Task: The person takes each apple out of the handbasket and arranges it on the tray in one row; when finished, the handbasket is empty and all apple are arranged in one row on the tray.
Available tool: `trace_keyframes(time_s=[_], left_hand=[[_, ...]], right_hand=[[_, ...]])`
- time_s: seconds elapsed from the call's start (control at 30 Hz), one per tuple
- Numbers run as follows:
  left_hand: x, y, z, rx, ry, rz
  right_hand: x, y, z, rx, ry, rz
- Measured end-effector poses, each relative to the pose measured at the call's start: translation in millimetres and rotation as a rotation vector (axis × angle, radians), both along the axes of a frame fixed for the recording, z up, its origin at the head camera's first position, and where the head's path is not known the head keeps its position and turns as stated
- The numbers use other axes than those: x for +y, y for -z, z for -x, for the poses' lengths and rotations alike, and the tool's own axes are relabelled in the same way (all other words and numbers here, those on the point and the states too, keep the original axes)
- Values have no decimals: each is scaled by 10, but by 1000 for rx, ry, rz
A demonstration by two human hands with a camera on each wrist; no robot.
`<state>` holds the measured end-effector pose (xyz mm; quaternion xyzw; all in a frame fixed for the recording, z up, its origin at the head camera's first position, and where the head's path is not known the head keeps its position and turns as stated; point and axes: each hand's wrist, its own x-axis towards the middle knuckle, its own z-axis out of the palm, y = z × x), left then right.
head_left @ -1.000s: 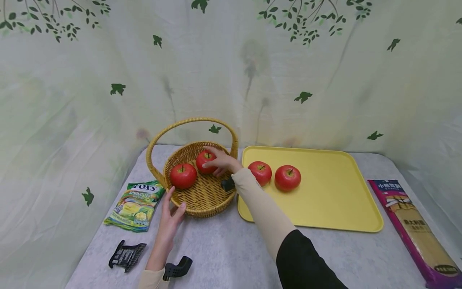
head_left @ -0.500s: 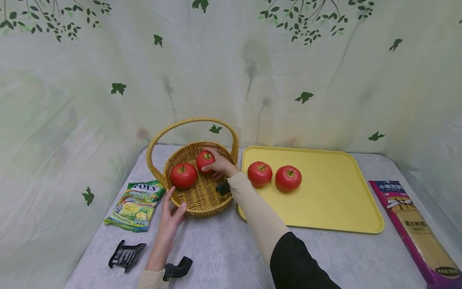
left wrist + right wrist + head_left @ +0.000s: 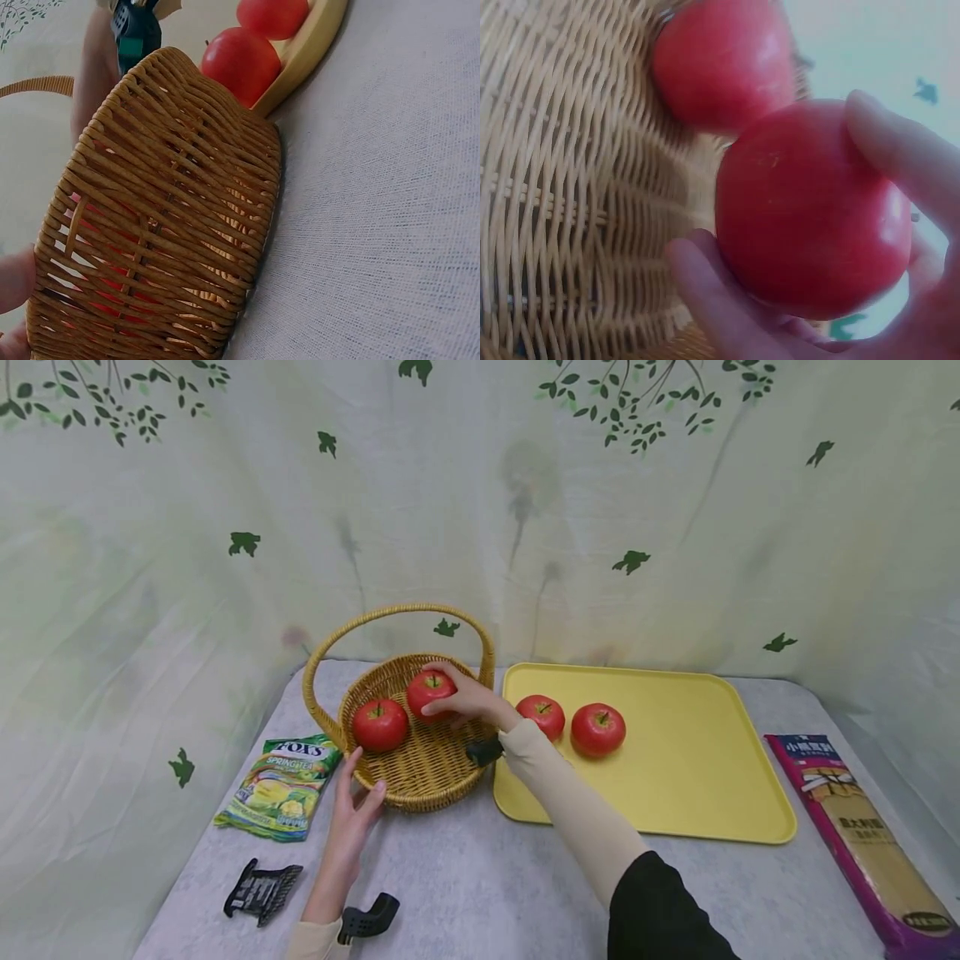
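In the head view, my right hand (image 3: 474, 700) grips a red apple (image 3: 429, 693) inside the round wicker basket (image 3: 427, 797). The right wrist view shows its thumb and fingers wrapped around that apple (image 3: 810, 217), with the basket's weave (image 3: 547, 172) beside it. Another red apple (image 3: 380, 725) sits at the basket's left side. My left hand (image 3: 351, 828) touches the basket's near-left rim with its fingertips, fingers mostly extended. Up close in the left wrist view, the basket wall (image 3: 165, 195) fills the middle, and only parts of the left fingers (image 3: 15, 281) show at the edge.
Right of the basket lies a yellow tray (image 3: 675, 760) bearing two red apples (image 3: 597, 729). A green candy bag (image 3: 285, 787) and a small black packet (image 3: 262, 892) lie to the left. A long purple-edged package (image 3: 862, 835) lies far right. The arched handle (image 3: 405, 609) rises over the basket.
My right hand has closed around the apple and raised it slightly, shifting a little to the right. The right forearm has also moved right. The left hand and basket have stayed in place.
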<state>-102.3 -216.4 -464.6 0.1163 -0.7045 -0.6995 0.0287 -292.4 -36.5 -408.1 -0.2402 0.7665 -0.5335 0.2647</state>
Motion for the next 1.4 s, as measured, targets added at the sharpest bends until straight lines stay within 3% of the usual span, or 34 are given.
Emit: trace_keyframes(time_s=[0.33,0.5,0.7,0.83,1.13,1.4], left_hand=[[9,-5,10,1,2,16],[22,5,10,8,3,21],[29,8,-1,12,6,26],[28,6,1,14,8,19],[11,7,4,14,6,5],[0,13,-1,12,-2,1]], right_hand=[[481,-178,-204,-4,-144,50],[814,-329,-383,29,-161,47],[1326,-384,-569,65,-84,6],[1738,-315,-616,98,-21,-27],[2721,-138,-785,70,208,-140],[3162,0,-892,81,326,-177]])
